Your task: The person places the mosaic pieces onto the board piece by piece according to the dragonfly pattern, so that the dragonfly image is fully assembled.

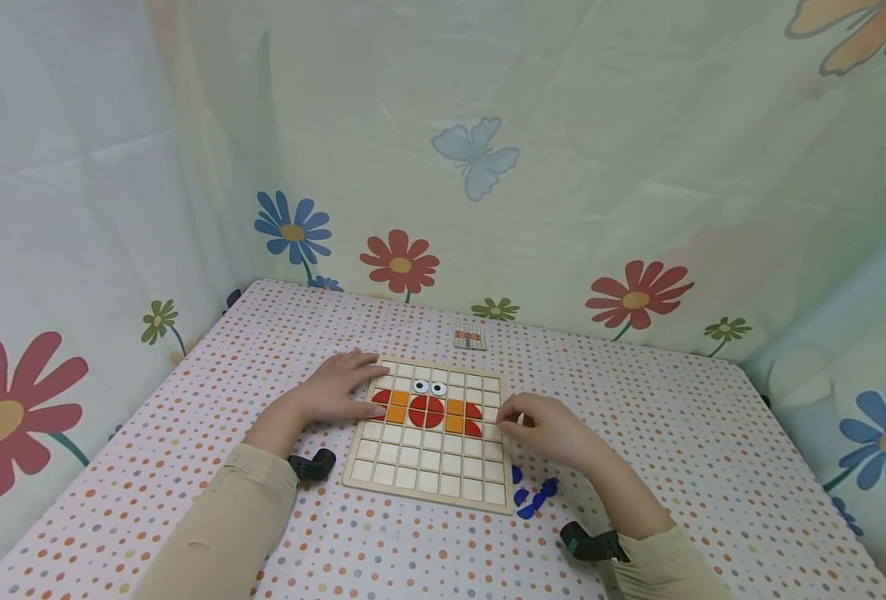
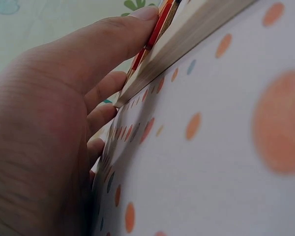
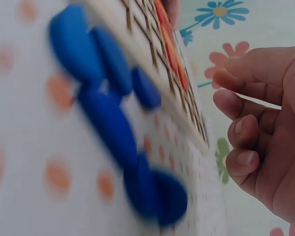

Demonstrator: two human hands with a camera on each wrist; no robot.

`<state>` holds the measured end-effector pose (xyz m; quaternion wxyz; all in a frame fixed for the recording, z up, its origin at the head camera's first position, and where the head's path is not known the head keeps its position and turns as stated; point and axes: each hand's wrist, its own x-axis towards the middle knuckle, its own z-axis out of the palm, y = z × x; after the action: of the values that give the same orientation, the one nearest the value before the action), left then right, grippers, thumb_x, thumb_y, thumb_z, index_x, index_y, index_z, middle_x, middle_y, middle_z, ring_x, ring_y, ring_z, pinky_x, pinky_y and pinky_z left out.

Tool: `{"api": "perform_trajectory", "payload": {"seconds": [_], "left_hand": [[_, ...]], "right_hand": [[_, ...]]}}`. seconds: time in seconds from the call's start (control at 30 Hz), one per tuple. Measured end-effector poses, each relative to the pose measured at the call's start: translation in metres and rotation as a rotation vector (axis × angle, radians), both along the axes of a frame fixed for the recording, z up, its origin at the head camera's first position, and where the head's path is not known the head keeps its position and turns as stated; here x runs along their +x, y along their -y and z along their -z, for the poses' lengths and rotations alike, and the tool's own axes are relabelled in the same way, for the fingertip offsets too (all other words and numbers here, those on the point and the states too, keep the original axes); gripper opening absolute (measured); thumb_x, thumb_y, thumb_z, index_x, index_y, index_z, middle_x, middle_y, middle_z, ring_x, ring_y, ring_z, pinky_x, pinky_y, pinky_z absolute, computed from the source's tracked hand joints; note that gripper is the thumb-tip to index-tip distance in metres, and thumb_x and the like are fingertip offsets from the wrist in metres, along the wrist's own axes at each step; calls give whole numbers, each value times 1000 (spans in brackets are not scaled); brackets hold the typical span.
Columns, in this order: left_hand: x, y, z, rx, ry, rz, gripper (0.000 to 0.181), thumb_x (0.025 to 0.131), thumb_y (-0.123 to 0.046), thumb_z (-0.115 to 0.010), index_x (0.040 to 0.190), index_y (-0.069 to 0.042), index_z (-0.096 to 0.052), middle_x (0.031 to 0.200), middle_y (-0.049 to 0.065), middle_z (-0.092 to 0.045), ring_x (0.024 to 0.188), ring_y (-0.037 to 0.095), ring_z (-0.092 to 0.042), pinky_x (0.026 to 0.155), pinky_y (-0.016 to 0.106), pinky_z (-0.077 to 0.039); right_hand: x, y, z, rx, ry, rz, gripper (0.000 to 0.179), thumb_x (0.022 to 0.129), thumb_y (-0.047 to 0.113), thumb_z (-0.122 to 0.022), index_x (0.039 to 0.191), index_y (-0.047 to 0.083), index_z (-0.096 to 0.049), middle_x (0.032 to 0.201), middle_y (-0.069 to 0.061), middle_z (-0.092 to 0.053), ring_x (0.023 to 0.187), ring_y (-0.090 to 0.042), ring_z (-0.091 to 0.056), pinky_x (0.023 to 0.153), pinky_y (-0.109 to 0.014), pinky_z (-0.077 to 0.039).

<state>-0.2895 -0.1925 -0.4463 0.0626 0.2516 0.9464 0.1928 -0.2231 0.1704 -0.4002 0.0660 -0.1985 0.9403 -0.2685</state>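
A square wooden grid board lies on the table with a pattern of flat tiles on it: a red circle, orange squares, red curved pieces and two round white eyes. My left hand rests along the board's left edge, its thumb at the red tile there. Over the right edge is my right hand, fingers loosely bent. In the right wrist view nothing shows between its thumb and fingertips. Several blue curved pieces lie beside the board, below that hand.
A small pattern card lies behind the board, showing a similar picture on a grid. The table wears a dotted cloth. A flowered curtain encloses the back and sides. Both wrists carry black camera mounts.
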Motion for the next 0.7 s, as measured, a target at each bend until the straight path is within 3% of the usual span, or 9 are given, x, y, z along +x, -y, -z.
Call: {"api": "perform_trajectory", "payload": {"seconds": [0.33,0.7], "left_hand": [[-1,0,2,-16,1,-8,78,86,-65,-61,152,-29,-40,163,3,-26,154,34,-11,124,57,-10],[0,0,1,-10,6,-7,77,86,-63,-62,151,-28,-41,163,4,-27,153,35,-13,124,58,-11]], "right_hand": [[15,-36,11,10,49,-37,5,93,30,-69,95,25,-69,84,9,-62,70,-11,-52,59,-24,-46],[13,-62,9,12,191,-171,12,91,23,-71,103,25,-68,100,8,-65,85,-9,-55,72,-24,-49]]}}
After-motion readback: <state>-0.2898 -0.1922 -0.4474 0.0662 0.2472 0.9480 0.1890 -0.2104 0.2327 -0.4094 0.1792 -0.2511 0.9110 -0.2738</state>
